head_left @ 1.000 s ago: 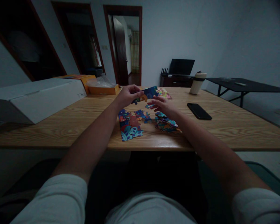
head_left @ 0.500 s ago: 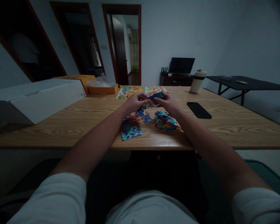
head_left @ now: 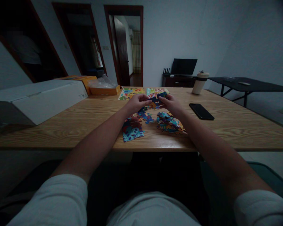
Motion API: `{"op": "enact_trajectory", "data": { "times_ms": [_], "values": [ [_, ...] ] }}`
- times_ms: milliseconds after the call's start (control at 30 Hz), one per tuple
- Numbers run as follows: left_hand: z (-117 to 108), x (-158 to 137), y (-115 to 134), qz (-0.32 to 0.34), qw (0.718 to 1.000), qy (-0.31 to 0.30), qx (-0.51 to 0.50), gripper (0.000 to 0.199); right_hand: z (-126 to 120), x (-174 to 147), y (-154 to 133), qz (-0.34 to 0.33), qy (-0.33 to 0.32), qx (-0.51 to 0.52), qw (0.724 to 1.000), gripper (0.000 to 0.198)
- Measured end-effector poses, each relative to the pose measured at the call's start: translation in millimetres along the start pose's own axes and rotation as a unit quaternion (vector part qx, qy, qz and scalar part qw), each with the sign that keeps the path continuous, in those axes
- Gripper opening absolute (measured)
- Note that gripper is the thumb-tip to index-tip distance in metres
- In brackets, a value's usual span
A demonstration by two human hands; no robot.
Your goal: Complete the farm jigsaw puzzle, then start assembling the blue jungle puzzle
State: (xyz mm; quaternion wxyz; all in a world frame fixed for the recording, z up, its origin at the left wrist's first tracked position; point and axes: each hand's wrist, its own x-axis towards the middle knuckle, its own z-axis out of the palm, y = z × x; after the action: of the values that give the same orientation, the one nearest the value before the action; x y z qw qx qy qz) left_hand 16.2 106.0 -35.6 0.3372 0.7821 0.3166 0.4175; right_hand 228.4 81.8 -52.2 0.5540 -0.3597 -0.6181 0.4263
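Observation:
My left hand (head_left: 139, 103) is closed on a joined section of jigsaw puzzle (head_left: 153, 103), dark blue with some orange, raised a little above the table. Across from it my right hand (head_left: 171, 103) pinches a dark blue puzzle piece (head_left: 161, 95) at the section's right end. Whether the two are locked together I cannot tell. Below my left hand lies a partly joined puzzle (head_left: 133, 133) in light blue and dark red, with more blue joined pieces (head_left: 146, 117) beside it. A heap of loose puzzle pieces (head_left: 168, 121) sits under my right wrist.
Two colourful printed sheets (head_left: 129, 93) lie beyond my hands. At left stand a long white box (head_left: 49, 97) and an orange box (head_left: 105, 91) with clear plastic. A phone (head_left: 201, 111) and a cup (head_left: 200, 83) are at right. A person (head_left: 27, 50) is in the left doorway.
The piece in my right hand has shifted slightly up and right, and more of the section's orange part shows. My left hand has hardly moved.

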Motion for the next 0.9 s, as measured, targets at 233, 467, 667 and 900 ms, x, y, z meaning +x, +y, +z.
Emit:
{"op": "enact_trajectory", "data": {
  "times_ms": [233,467,667,900],
  "values": [
    [15.3,1.1,-3.0,0.042,0.997,0.056,0.031,0.022,15.5,-7.8,-2.9,0.108,-0.106,0.066,0.986,0.024],
    [26.8,1.9,-4.1,0.052,0.986,0.136,0.084,0.016,25.5,-9.1,2.0,0.100,-0.087,-0.006,0.991,0.019],
    [21.9,0.9,-1.1,0.048,0.982,0.150,0.109,0.015,17.5,-5.1,0.6,0.100,-0.030,0.013,0.994,0.013],
    [25.4,0.1,-2.2,0.068,0.967,0.182,0.163,0.013,33.8,-12.9,4.0,0.124,-0.157,0.015,0.980,0.012]
  ]
}}
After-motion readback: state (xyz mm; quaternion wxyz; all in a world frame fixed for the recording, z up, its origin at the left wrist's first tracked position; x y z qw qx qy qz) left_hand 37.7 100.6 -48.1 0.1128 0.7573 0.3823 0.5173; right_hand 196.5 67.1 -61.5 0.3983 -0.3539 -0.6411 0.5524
